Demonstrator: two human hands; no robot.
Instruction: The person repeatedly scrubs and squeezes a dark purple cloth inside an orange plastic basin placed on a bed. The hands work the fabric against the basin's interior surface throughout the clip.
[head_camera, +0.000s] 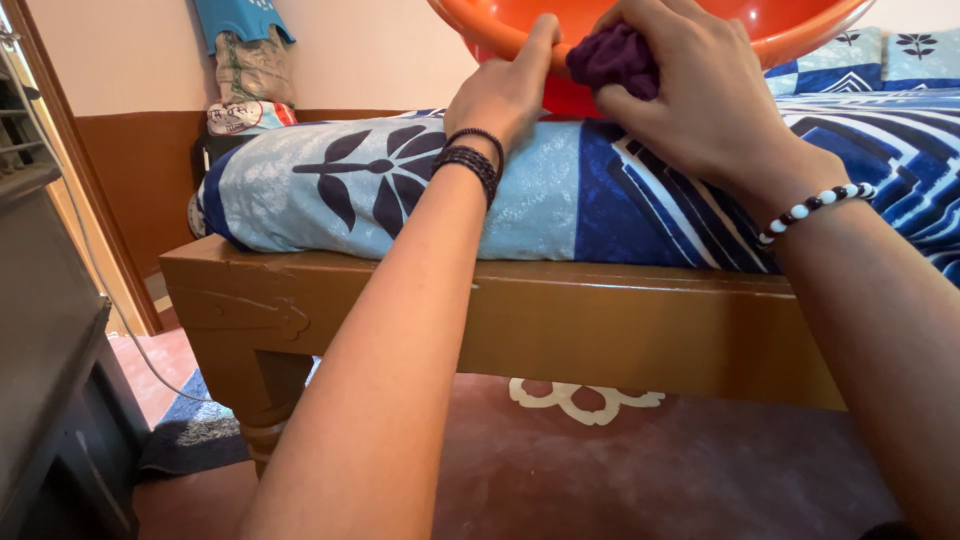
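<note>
Left hand at 12 o'clock, fingers curled over rim of orange tub, steadying it on bed. Right hand at 1 o'clock, closed around purple cloth, pressing it against tub rim. Wooden bed frame below.

The left grip sits on the basin rim, left of the right grip, which closes around a cloth. Below both lies the bed, the rug lower left.
</note>
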